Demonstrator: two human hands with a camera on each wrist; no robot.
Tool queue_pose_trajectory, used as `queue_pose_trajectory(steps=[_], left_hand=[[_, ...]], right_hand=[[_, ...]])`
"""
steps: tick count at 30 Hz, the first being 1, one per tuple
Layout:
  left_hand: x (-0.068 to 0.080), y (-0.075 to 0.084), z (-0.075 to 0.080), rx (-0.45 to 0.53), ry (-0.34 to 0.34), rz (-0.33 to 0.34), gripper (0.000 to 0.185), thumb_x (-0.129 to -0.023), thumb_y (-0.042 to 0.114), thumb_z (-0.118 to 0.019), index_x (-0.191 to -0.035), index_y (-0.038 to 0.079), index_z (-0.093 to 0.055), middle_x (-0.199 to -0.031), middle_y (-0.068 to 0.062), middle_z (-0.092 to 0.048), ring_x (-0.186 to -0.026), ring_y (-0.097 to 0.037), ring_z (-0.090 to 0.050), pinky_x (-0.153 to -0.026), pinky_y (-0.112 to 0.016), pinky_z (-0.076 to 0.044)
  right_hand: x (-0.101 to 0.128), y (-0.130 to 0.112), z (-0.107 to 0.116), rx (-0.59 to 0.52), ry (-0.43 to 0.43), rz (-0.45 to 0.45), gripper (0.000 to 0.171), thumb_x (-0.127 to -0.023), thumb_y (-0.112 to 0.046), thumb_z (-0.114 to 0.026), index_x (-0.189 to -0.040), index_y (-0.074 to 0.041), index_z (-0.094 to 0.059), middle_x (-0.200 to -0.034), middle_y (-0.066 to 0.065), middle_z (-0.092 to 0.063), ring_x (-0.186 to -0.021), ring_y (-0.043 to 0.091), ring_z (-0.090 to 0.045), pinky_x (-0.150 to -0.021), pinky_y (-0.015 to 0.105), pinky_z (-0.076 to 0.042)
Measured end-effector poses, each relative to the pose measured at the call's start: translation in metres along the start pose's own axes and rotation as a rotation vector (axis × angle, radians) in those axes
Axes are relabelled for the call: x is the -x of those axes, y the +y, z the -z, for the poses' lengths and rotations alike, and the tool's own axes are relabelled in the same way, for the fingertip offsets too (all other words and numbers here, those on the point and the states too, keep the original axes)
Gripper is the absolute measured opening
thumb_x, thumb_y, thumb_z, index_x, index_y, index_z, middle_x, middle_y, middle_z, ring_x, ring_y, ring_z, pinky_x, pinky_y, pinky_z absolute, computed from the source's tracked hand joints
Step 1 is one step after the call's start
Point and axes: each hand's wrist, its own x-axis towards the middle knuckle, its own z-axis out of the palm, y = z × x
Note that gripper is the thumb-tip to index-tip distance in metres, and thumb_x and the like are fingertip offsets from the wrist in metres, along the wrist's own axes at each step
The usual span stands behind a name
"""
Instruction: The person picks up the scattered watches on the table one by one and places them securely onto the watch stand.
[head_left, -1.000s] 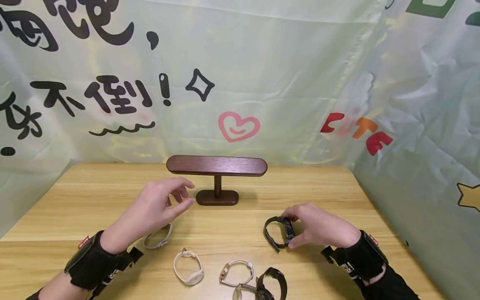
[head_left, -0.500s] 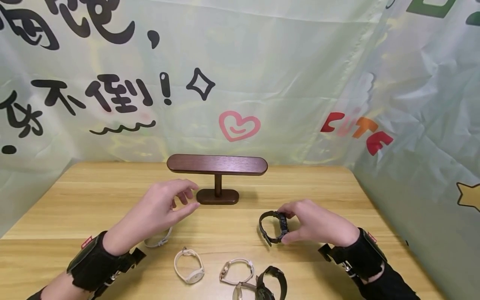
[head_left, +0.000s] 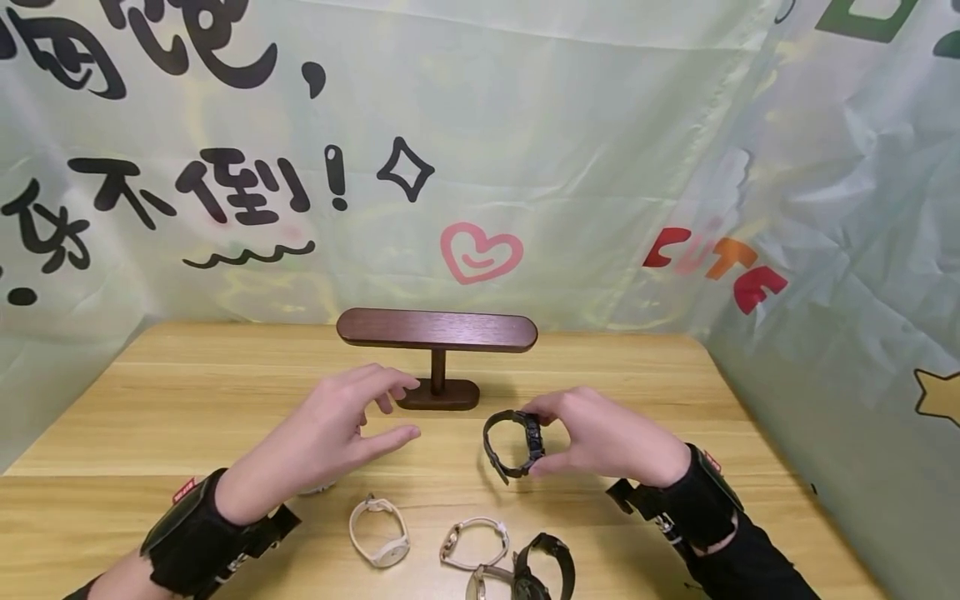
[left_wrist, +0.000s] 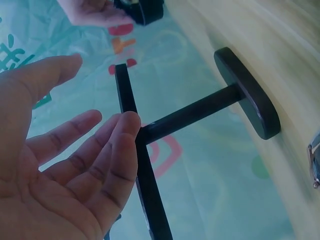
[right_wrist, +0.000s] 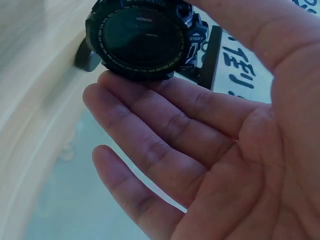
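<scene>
My right hand (head_left: 592, 437) pinches a black sports watch (head_left: 513, 444) by its case, lifted just above the wooden table (head_left: 150, 400). In the right wrist view the round dark watch face (right_wrist: 142, 42) sits at my fingertips (right_wrist: 107, 85). My left hand (head_left: 337, 429) hovers open with spread fingers (left_wrist: 95, 145), close to the dark wooden T-shaped stand (head_left: 437, 332). The stand's post and base (left_wrist: 247, 92) lie right beyond my fingers in the left wrist view. Nothing hangs on the stand's bar.
Three more watches lie near the table's front edge: a white one (head_left: 380, 533), a cream one with a gold case (head_left: 474, 543), and a black one (head_left: 547, 567). A printed fabric backdrop (head_left: 480, 167) encloses the back and right sides.
My right hand has carried the black watch up and leftward toward the stand. The left hand has drifted right and forward, closer to the stand's base, now covering the pale watch seen earlier.
</scene>
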Motion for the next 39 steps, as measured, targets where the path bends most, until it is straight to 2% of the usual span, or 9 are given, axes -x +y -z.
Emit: queue_pose_trajectory(steps=[15,20,24,33,39], left_hand=[[0.001,0.007,-0.007,0.010,-0.012,-0.039,0.064,-0.080,0.046,-0.082,-0.132,0.017,-0.060,-0.109,0.006,-0.067,-0.096,-0.008,-0.065,-0.071,-0.021,-0.056],[0.001,0.010,-0.006,0.039,-0.014,-0.023,0.066,-0.080,0.047,-0.083,-0.134,0.020,-0.058,-0.112,0.008,-0.065,-0.098,-0.009,-0.064,-0.069,-0.020,-0.055],[0.001,0.012,-0.005,0.018,-0.022,-0.015,0.070,-0.077,0.051,-0.083,-0.135,0.020,-0.058,-0.116,0.008,-0.065,-0.098,-0.009,-0.065,-0.074,-0.025,-0.057],[0.002,0.019,-0.012,-0.019,-0.064,0.031,0.082,-0.071,0.055,-0.086,-0.139,0.019,-0.056,-0.123,0.005,-0.061,-0.102,-0.010,-0.065,-0.084,-0.032,-0.059],[0.003,0.021,-0.015,-0.029,-0.087,0.060,0.086,-0.071,0.057,-0.085,-0.141,0.019,-0.054,-0.120,0.007,-0.060,-0.101,-0.009,-0.064,-0.082,-0.030,-0.059]], right_hand=[[-0.016,-0.027,0.007,0.029,0.048,0.061,0.065,-0.078,-0.046,-0.084,-0.131,-0.012,-0.066,-0.129,-0.001,-0.069,-0.119,0.011,-0.064,-0.101,0.032,-0.054],[-0.020,-0.033,0.008,0.025,0.054,0.092,0.065,-0.079,-0.046,-0.083,-0.131,-0.012,-0.066,-0.128,-0.001,-0.069,-0.115,0.011,-0.066,-0.097,0.031,-0.056],[-0.024,-0.040,0.009,0.028,0.052,0.108,0.067,-0.080,-0.047,-0.083,-0.132,-0.010,-0.064,-0.127,0.001,-0.070,-0.112,0.012,-0.068,-0.094,0.032,-0.058],[-0.032,-0.053,0.011,0.022,0.059,0.143,0.063,-0.080,-0.045,-0.083,-0.130,-0.011,-0.065,-0.122,-0.001,-0.072,-0.108,0.011,-0.068,-0.092,0.031,-0.058],[-0.034,-0.057,0.011,0.041,0.066,0.153,0.065,-0.080,-0.045,-0.083,-0.132,-0.009,-0.065,-0.123,0.001,-0.072,-0.107,0.012,-0.069,-0.090,0.030,-0.058]])
